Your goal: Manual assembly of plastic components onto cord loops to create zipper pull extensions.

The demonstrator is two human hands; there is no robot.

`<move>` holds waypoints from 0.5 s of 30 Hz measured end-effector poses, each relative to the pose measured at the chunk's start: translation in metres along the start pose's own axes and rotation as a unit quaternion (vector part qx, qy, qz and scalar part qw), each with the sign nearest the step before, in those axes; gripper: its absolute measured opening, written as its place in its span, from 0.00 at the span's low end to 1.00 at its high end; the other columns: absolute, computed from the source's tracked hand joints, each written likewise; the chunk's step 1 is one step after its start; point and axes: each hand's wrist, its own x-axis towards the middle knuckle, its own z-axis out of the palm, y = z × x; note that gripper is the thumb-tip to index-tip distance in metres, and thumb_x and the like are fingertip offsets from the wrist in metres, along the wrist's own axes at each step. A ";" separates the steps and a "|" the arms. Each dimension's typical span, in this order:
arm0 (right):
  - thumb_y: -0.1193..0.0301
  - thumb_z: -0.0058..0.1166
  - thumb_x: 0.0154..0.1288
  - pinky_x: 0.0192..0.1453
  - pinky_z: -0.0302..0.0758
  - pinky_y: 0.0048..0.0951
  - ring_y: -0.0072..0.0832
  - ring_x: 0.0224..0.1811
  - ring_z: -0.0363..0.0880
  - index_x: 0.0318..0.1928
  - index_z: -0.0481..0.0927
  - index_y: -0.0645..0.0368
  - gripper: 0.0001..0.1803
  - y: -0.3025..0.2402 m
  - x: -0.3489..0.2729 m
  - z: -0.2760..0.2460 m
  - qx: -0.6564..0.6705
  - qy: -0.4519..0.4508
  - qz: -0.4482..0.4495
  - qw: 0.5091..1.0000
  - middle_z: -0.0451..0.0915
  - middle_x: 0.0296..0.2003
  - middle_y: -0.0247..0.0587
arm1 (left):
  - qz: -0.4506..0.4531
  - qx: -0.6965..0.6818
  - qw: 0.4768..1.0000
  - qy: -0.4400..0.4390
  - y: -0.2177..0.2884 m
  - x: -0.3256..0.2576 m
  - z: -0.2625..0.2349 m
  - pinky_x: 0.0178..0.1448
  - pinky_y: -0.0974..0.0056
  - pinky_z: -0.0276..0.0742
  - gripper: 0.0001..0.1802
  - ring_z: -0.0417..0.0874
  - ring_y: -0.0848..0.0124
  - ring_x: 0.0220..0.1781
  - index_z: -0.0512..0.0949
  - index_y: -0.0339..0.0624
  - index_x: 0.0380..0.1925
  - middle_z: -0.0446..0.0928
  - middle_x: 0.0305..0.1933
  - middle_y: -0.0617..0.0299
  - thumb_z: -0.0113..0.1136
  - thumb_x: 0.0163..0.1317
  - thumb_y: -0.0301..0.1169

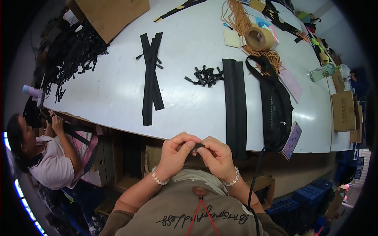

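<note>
My left hand [175,155] and my right hand [218,156] meet just in front of the table's near edge. Thumbs and forefingers of both pinch one small dark piece [199,146]; the fingers cover most of it, so its kind is hard to make out. Beyond them on the white table [189,110] lies a small heap of black cord-end pulls [206,76]. A wide black zipper-like strip [235,106] runs beside the heap down to the near edge, right of my hands. Further left, two narrower black strips [148,90] lie crossed, with small pulls sticking out.
A black waist bag [275,106] and a phone [291,141] lie at the right. Behind are a tape roll [260,38] and tan cord [238,17]. A large black pile [75,59] and a cardboard box [112,15] occupy the far left. Another person [55,157] sits at left.
</note>
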 end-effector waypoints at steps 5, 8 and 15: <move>0.77 0.47 0.65 0.27 0.65 0.17 0.14 0.24 0.67 0.31 0.74 0.65 0.05 -0.002 -0.004 -0.006 0.135 -0.020 0.107 0.985 0.72 0.25 0.32 | 0.005 0.031 0.998 -0.061 0.015 0.004 -0.003 0.36 0.74 0.72 0.07 0.74 0.78 0.30 0.78 0.32 0.37 0.74 0.30 0.63 0.54 0.62 0.23; 0.77 0.47 0.65 0.26 0.65 0.18 0.13 0.24 0.67 0.31 0.73 0.65 0.06 0.001 -0.003 -0.003 0.109 -0.016 0.083 0.990 0.71 0.24 0.32 | 0.016 0.058 0.996 -0.060 0.015 0.006 -0.004 0.36 0.73 0.73 0.07 0.75 0.77 0.31 0.78 0.32 0.38 0.75 0.30 0.62 0.55 0.60 0.21; 0.75 0.49 0.64 0.26 0.65 0.18 0.13 0.24 0.66 0.31 0.73 0.65 0.06 -0.007 0.011 -0.015 -0.112 -0.093 -0.098 0.985 0.72 0.23 0.31 | -0.048 -0.026 0.998 -0.026 0.005 -0.001 -0.005 0.35 0.73 0.73 0.06 0.75 0.77 0.30 0.78 0.32 0.37 0.75 0.31 0.62 0.54 0.60 0.21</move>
